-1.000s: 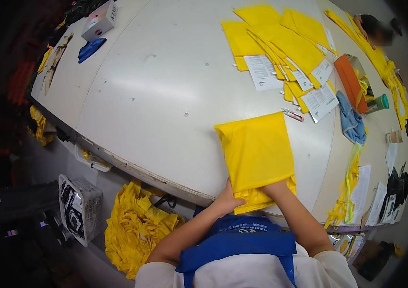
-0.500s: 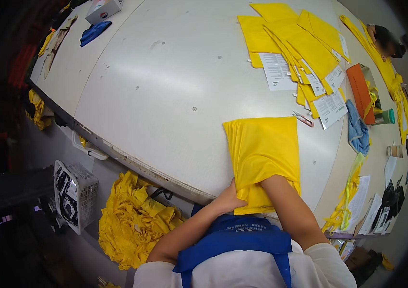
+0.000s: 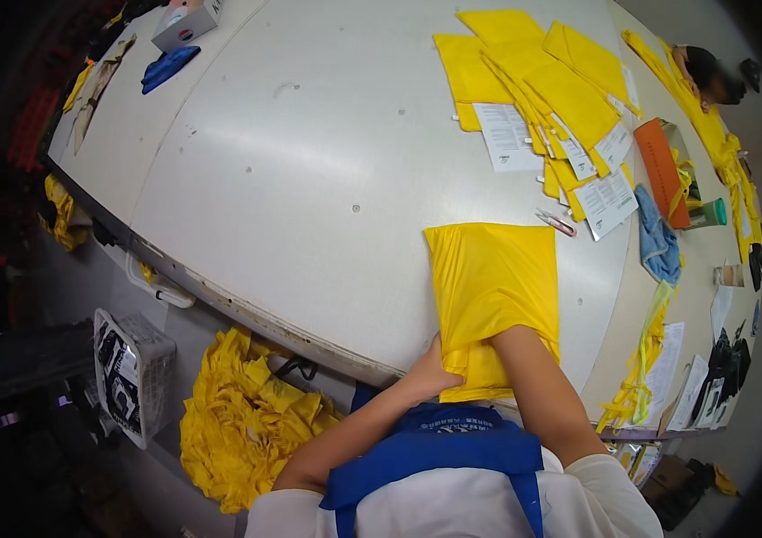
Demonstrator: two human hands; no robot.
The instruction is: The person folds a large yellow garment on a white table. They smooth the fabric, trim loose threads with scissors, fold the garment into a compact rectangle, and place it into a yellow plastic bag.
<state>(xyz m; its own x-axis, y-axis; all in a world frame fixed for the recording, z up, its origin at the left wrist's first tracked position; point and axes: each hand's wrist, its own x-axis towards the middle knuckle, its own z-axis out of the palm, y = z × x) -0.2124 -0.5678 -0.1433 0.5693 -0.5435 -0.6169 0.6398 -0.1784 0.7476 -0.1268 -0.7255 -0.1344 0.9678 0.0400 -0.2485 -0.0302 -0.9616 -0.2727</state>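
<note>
I have the left hand (image 3: 428,369) closed, as best I can see, on the yellow pouch (image 3: 499,282) at roughly eight o'clock; the right hand is buried under the cloth, so I can't tell whether it grips anything. The pouch lies on the table (image 3: 264,224) near its edge. I'd judge it light, soft and slippery, best held by its folded hem. The right forearm (image 3: 541,386) reaches in from five o'clock. Red snips (image 3: 558,223) lie just off at one, other pouches (image 3: 511,72) beyond at twelve, a cloth heap (image 3: 246,430) at eight.
</note>
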